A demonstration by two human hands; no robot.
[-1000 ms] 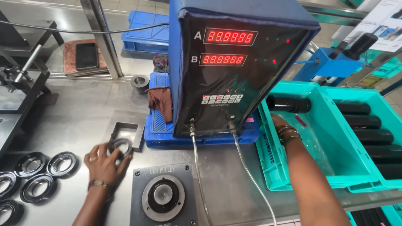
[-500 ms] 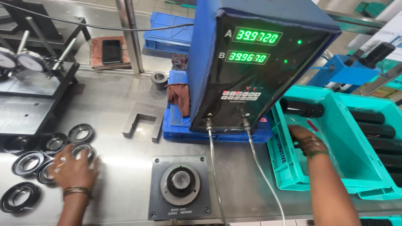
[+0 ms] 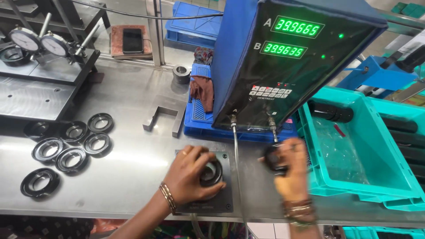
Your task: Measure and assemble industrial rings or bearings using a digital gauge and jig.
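The left hand (image 3: 190, 177) closes over a black ring (image 3: 211, 173) on the gauge block (image 3: 226, 199); the right hand (image 3: 290, 172) clamps another dark part (image 3: 271, 158). Both look stiff, metal, smooth; best gripped by the rim

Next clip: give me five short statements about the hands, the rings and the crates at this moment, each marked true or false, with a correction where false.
1. The left hand rests on the round gauge fixture set in the square plate. True.
2. The right hand is empty. False: it holds a dark ring-shaped part.
3. Loose black rings lie on the steel table to the left of the hands. True.
4. Both readouts on the blue display unit glow red. False: both show green digits.
5. The nearest teal crate is packed full of black cylinders. False: its near part is bare, with one black cylinder at the far end.
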